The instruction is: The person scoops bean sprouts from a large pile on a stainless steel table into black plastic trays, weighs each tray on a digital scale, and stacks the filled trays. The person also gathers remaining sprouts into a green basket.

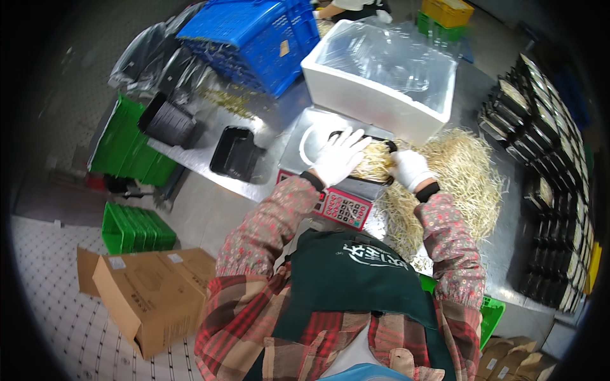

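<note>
A black plastic tray [367, 182] filled with bean sprouts [373, 161] rests on the metal pan of a digital scale [344, 207] with a red keypad. My left hand [339, 155], in a white glove, lies over the tray's left part with fingers extended and slightly apart. At the tray's right end is my right hand [411, 169], also gloved, its fingers curled at the sprouts and rim. Whether those fingers grip anything is hidden. Just right of the scale, a large loose heap of bean sprouts [464, 183] spreads over the metal table [500, 257].
Behind the scale stands a white foam box [376, 97] holding clear plastic lids or film, beside a blue crate [257, 47]. Two black trays [233, 155] sit at left. Filled trays [548, 243] are stacked at right. A cardboard box [152, 295] is on the floor; a co-worker's arm [331, 10] shows behind.
</note>
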`<state>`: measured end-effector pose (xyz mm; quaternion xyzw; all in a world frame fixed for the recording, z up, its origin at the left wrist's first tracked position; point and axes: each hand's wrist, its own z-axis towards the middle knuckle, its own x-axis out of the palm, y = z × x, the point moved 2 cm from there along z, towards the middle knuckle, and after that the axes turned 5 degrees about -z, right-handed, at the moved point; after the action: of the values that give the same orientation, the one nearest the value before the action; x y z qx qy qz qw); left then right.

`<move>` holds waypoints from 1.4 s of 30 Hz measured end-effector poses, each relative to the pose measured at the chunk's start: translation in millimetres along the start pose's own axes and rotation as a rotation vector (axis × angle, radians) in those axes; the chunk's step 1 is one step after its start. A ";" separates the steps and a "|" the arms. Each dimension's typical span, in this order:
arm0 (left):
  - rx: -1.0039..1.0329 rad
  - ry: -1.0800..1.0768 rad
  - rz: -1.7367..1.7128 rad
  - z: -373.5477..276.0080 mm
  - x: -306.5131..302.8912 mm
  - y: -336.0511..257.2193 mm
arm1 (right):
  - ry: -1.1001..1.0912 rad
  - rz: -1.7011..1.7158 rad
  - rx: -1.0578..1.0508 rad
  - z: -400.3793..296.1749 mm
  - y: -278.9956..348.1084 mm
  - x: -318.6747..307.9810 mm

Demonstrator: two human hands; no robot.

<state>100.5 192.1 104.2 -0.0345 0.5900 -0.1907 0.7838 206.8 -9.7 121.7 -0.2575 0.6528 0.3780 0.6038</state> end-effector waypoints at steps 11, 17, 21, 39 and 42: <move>-0.100 -0.181 -0.490 -9.3 -8.9 7.3 | -0.090 0.608 0.170 -62.4 -41.1 -78.8; -0.220 -0.341 -0.720 -23.1 -9.3 52.3 | 0.298 0.232 0.444 -111.2 -98.8 -13.0; -0.433 -0.485 -1.127 -31.0 -67.2 66.4 | 0.060 0.155 0.356 -113.6 -96.8 -3.3; 0.010 -0.143 -0.186 -14.8 -15.1 4.4 | -0.147 0.593 0.003 -19.3 -8.3 -38.5; -0.047 -0.167 -0.419 -17.0 -28.8 6.4 | -0.140 0.737 0.177 -49.1 -32.8 -60.4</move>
<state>79.6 210.6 123.6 -0.1899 0.5075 -0.3320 0.7721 212.0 -75.6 174.4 0.0743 0.6888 0.5287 0.4905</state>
